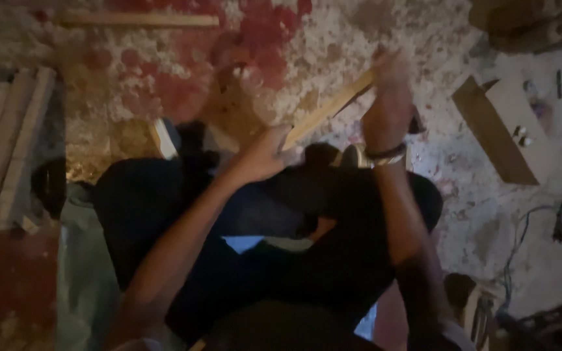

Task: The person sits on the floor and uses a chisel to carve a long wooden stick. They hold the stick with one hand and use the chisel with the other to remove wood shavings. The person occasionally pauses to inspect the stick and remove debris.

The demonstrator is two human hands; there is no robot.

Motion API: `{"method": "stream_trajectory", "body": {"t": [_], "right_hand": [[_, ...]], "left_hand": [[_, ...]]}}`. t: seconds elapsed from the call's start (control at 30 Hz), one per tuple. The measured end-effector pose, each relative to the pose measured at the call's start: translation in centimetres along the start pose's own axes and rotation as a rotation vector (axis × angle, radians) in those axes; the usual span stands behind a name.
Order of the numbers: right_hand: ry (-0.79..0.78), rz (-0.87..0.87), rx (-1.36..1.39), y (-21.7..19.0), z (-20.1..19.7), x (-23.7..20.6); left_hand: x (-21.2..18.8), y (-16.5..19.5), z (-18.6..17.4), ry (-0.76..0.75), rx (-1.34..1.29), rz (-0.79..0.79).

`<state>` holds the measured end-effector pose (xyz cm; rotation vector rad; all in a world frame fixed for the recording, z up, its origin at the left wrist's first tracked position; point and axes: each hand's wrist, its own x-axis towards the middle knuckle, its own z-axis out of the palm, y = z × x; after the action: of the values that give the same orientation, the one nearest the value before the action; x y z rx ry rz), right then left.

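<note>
A light wooden strip (328,109) slants up to the right above my lap. My left hand (265,155) grips its lower end, fingers wrapped around it. My right hand (388,107) is blurred with motion and closed over the upper end of the strip; a bracelet circles that wrist. I cannot tell whether the right hand also holds some small dark thing at its far side. My legs in dark trousers (281,221) fill the middle of the view, over a worn floor with red patches.
Several wooden slats (8,143) lie stacked at the left. Another long strip (138,21) lies on the floor at the top. An open cardboard box (499,127) sits at the right, with a black cable and plug (561,227) below it.
</note>
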<state>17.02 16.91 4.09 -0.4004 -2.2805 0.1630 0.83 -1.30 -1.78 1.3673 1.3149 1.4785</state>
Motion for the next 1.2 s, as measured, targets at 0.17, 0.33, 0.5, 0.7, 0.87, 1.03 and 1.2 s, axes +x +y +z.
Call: {"method": "stream_trajectory", "body": {"t": [0.17, 0.33, 0.5, 0.7, 0.87, 1.03, 1.2], "right_hand": [[-0.433, -0.197, -0.006, -1.6, 0.5, -2.2], [-0.073, -0.039, -0.129, -0.5, 0.9, -2.5], [-0.426, -0.226, -0.025, -1.2, 1.2, -1.9], [-0.103, 0.097, -0.134, 1.5, 0.1, -0.9], [-0.262, -0.133, -0.065, 0.7, 1.1, -2.6], [-0.157, -0.083, -0.19, -0.7, 0.4, -1.9], [-0.28, -0.105, -0.076, -3.4, 0.7, -2.2]], "left_hand": [[0.0, 1.6, -0.1, 0.045, 0.274, -0.211], [0.4, 2.6, -0.1, 0.08, 0.34, -0.187], [0.6, 2.7, -0.1, 0.092, 0.503, -0.348], [0.2, 2.5, 0.4, 0.202, 0.491, -0.225], [0.5, 2.2, 0.1, 0.241, 0.515, -0.208], [0.1, 2.5, -0.1, 0.213, 0.432, -0.174], [0.4, 2.5, -0.1, 0.172, 0.469, -0.316]]}}
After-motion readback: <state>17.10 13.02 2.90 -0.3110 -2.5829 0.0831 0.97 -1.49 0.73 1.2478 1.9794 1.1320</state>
